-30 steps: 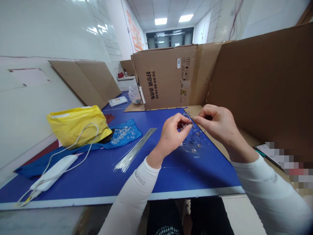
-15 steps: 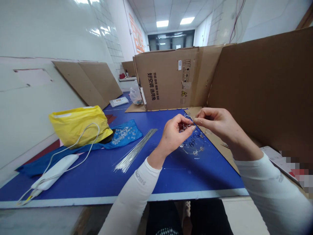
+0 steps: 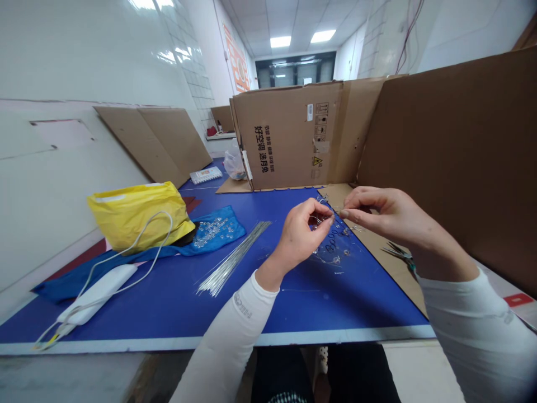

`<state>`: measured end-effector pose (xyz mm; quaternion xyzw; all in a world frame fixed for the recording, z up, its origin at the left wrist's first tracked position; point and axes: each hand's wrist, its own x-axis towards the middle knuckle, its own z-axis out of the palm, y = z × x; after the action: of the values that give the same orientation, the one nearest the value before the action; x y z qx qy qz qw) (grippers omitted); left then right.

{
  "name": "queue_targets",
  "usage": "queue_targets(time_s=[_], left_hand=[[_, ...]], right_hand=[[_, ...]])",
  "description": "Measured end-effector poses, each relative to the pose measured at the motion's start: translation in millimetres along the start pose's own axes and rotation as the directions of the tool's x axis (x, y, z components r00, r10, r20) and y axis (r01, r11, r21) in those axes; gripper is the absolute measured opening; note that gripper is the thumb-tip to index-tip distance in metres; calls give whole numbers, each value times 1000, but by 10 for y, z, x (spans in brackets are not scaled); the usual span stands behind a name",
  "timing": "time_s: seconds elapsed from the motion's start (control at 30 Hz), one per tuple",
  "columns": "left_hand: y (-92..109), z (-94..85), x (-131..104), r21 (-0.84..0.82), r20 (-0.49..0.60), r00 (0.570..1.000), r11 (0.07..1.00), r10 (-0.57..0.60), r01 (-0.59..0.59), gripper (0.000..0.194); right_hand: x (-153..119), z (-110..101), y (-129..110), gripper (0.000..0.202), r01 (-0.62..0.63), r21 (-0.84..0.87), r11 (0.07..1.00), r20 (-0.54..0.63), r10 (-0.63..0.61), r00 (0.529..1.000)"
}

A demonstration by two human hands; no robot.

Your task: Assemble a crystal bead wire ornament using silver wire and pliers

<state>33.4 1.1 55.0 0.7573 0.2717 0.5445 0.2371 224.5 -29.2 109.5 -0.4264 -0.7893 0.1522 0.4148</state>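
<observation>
Your left hand [image 3: 300,235] has thumb and forefinger pressed together on a thin wire [image 3: 315,217], part of which shows in the curl of the fingers, above the right part of the blue table [image 3: 168,313]. Your right hand [image 3: 390,215] is just beside it, its thumb and forefinger also brought together in a narrow pinch; whatever is between those tips is too fine to tell. Below your fingertips is a tangle of wire with clear beads [image 3: 337,260] on it, and you cannot tell here how much hangs and how much lies on the table. Dark rings [image 3: 331,243] show among it. Near your right wrist, pliers [image 3: 398,253] lie on the cardboard strip [image 3: 384,263], partly hidden by your arm. To the left of your left hand lies a bundle of straight rods [image 3: 235,258]; beyond it, loose beads [image 3: 212,230] are spread on a blue cloth [image 3: 230,218], beside a yellow bag [image 3: 140,218].
</observation>
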Motion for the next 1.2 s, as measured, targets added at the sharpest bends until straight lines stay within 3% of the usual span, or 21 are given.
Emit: queue_targets(time_s=[0.23,0.47,0.67,0.9,1.2], left_hand=[[24,0,-2,11,9,999,999,-39,39,8],[21,1,0,27,11,998,998,-54,53,7],[-34,-6,1,-157,85,975,964,-204,215,12],[-21,-23,0,-254,91,958,924,-271,286,12],[-10,8,7,-153,47,977,965,-207,212,9]], right_hand=[[-15,82,2,28,26,-162,986,-129,-48,990],[25,105,40,28,43,-186,982,-114,-65,991],[75,161,41,27,65,-176,982,-119,-86,989],[75,223,21,29,52,-179,982,-154,-80,985],[30,359,76,25,82,-281,956,-298,-168,940]])
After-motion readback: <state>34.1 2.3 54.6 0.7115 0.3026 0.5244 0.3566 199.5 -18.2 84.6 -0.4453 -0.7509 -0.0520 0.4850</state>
